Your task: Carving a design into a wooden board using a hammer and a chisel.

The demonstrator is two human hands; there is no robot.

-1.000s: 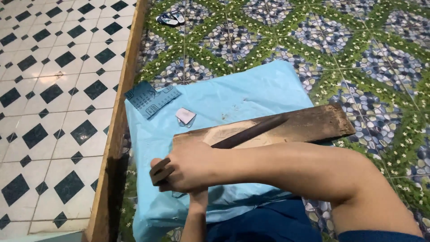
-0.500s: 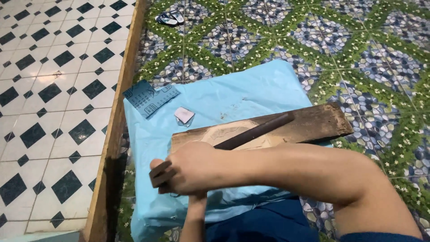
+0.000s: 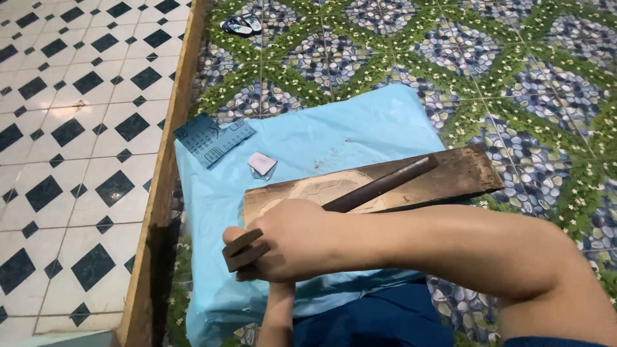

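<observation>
Your rough, worn wooden board (image 3: 411, 183) lies on smooth, slightly glossy blue plastic sheet (image 3: 321, 138); the dark rod (image 3: 382, 185) looks matt; floor tiles (image 3: 77, 128) shine.

One head camera looks steeply down, close over the plank (image 3: 385, 186), seemingly tilted.

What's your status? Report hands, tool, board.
Right hand shut on dark bar tool. Left hand mostly hidden beneath it. Tool lies across carved wooden board on blue sheet. Nothing blocking.

Right hand (image 3: 292, 241) clenched in a fist, forearm crossing over left wrist.
</observation>
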